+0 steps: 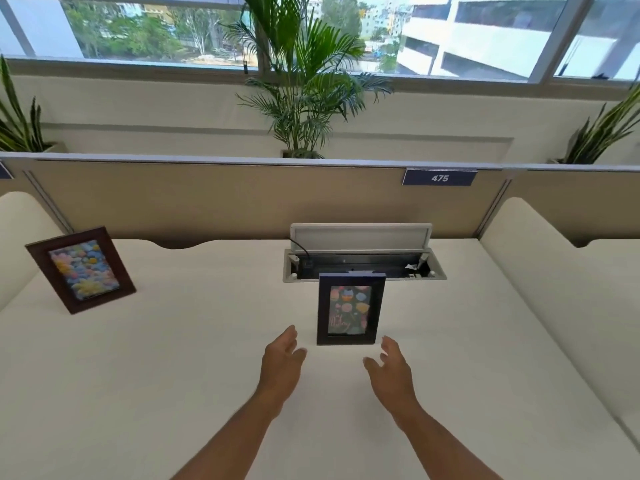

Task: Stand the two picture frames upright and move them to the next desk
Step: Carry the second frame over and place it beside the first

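Both hands are spread and empty: the left hand (282, 358) and right hand (389, 367) flank the small dark-framed floral picture (350, 309), which stands upright just beyond the fingertips. A careless brush could topple it backward. The brown wooden frame (81, 270) stands far left.

Open cable box (363, 268) behind dark frame (350, 309).

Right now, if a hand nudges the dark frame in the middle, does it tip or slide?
The dark frame stands upright, tall on a narrow base: probably tips backward rather than slides. It looks rigid and light. Its front looks glazed, so likely fragile.
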`<action>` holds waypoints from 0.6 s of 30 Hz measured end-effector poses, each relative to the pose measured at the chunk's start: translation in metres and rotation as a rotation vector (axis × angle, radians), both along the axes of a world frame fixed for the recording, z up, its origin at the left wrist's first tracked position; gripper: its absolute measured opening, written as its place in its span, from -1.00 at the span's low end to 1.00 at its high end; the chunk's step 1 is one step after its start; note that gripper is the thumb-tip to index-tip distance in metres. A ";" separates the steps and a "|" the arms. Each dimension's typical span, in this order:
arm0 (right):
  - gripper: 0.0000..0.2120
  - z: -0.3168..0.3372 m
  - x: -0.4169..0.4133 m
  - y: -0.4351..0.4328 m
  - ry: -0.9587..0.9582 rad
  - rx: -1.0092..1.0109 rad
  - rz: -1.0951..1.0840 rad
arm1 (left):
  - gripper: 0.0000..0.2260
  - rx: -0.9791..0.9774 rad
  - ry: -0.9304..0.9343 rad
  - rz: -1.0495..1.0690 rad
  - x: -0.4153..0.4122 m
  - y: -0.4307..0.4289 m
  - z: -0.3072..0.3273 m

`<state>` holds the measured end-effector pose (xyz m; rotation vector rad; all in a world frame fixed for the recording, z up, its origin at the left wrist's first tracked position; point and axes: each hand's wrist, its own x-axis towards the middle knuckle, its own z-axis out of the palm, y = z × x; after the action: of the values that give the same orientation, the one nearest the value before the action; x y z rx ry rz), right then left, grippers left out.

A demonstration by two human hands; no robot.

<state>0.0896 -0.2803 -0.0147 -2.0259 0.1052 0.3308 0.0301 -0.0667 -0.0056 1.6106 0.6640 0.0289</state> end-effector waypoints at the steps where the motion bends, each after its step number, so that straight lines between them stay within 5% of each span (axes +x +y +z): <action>1: -0.34 0.000 0.004 -0.003 0.008 -0.001 0.005 | -0.41 -0.002 0.004 -0.012 0.003 -0.004 -0.002; 18: -0.28 -0.015 0.031 0.007 0.068 0.037 0.060 | -0.39 0.044 0.020 -0.157 0.026 -0.028 -0.022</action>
<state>0.1211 -0.2737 -0.0301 -1.9842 0.0805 0.4366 0.0563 -0.0948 -0.0273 1.7030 0.5531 -0.0884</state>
